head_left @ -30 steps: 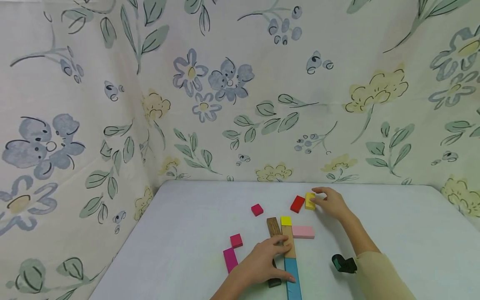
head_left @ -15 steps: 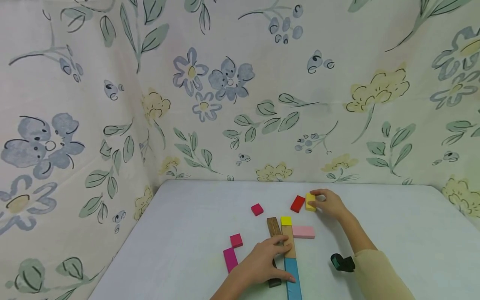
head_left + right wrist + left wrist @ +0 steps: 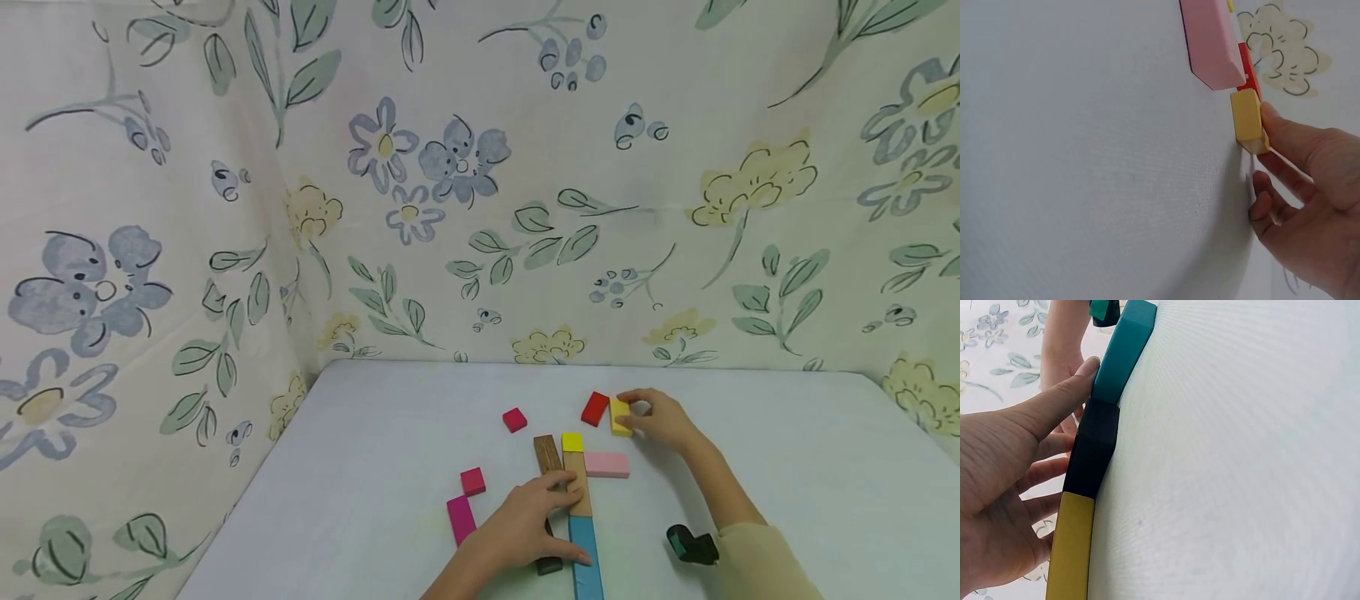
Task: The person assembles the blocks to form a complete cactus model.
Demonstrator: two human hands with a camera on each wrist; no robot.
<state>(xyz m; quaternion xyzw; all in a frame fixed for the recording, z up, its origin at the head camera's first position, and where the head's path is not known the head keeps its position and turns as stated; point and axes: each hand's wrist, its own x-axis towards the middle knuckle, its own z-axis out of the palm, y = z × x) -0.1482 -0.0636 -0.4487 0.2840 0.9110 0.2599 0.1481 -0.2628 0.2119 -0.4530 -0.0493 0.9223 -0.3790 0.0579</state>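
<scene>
Two bare hands work in the lower half of the head view, over blocks lying directly on a white tabletop (image 3: 375,475). Right of centre, the right hand (image 3: 663,418) pinches a yellow block (image 3: 620,419) between thumb and finger; in the right wrist view that block sits right of middle, its other fingers loosely bent below. Just beside it to the left lies a red block (image 3: 595,408).

At bottom centre, the left hand (image 3: 528,521) lies with fingers spread, fingertips on a tan block (image 3: 573,463) and thumb on a blue block (image 3: 587,575). A small yellow cube (image 3: 572,442) caps this line at its top, a pink block (image 3: 607,464) extends to its right, and a dark brown block (image 3: 547,454) slants at its left. The left wrist view shows a row of teal, black and mustard blocks (image 3: 1071,550) running down left of centre, the thumb beside the teal one.

Farther left lie two crimson cubes (image 3: 514,419) and a magenta block (image 3: 461,518), partly hidden by the left forearm.
</scene>
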